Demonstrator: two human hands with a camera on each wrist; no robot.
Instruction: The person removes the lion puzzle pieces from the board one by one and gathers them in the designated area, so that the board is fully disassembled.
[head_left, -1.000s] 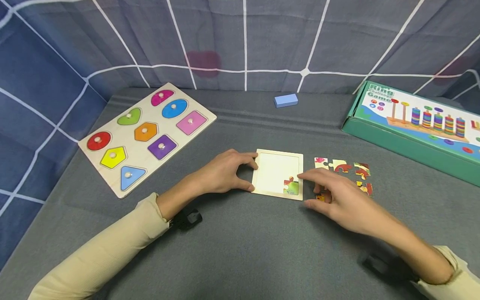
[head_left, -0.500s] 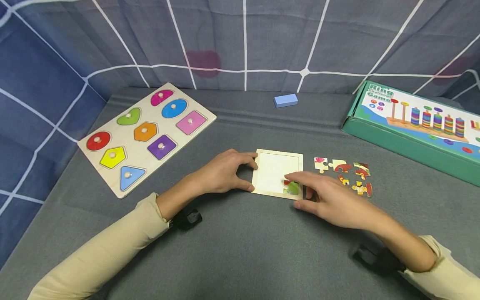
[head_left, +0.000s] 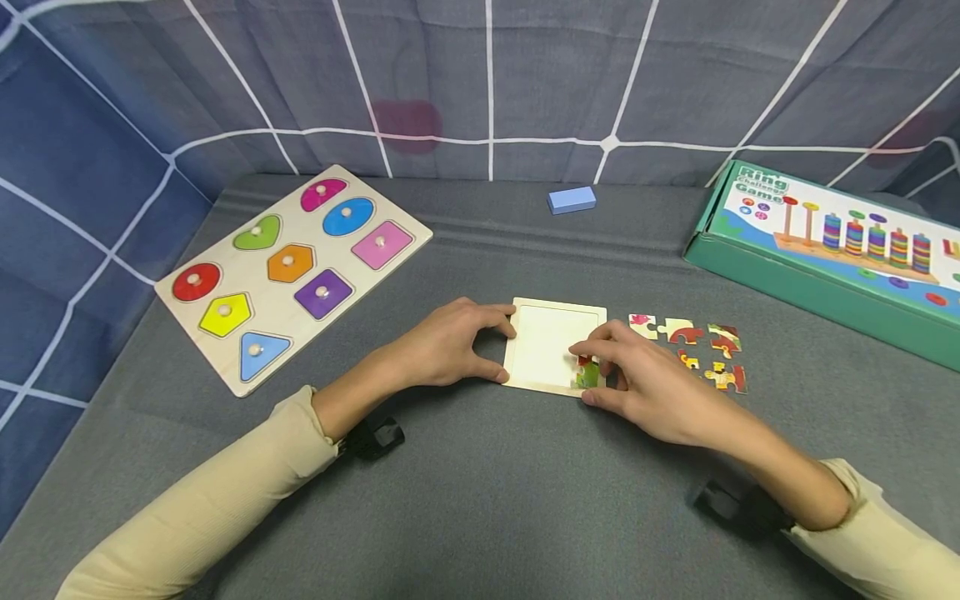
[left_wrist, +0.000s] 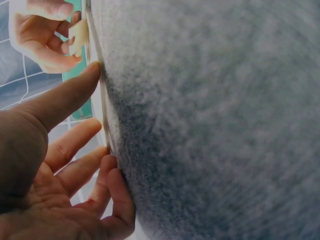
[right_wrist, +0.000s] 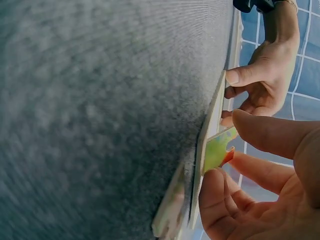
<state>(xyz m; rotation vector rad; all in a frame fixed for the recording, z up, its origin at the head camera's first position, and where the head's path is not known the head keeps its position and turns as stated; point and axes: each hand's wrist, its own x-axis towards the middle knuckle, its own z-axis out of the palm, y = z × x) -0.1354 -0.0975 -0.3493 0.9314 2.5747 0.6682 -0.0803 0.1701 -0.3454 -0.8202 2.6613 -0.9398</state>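
Note:
A square wooden puzzle tray [head_left: 543, 337] lies flat on the grey cloth. My left hand [head_left: 453, 346] rests at its left edge, thumb near the lower corner and forefinger near the upper one. Over the tray's lower right corner, my right hand [head_left: 660, 387] pinches a green and red jigsaw piece [head_left: 587, 374] between thumb and fingers. In the right wrist view the jigsaw piece [right_wrist: 216, 152] stands tilted up from the tray, one edge low against it. The left wrist view shows the piece's pale back [left_wrist: 78, 37]. My right fingers partly cover it from above.
Several loose jigsaw pieces [head_left: 684, 332] lie right of the tray, partly behind my right hand. A wooden shape board [head_left: 247, 250] with knobbed shapes is at left. A blue block [head_left: 572, 201] sits at the back, and a green ring game box [head_left: 825, 258] at right.
My right hand has moved left from the tray's right edge to the corner piece, now pinching it and tilting it up. My left hand has stayed in place.

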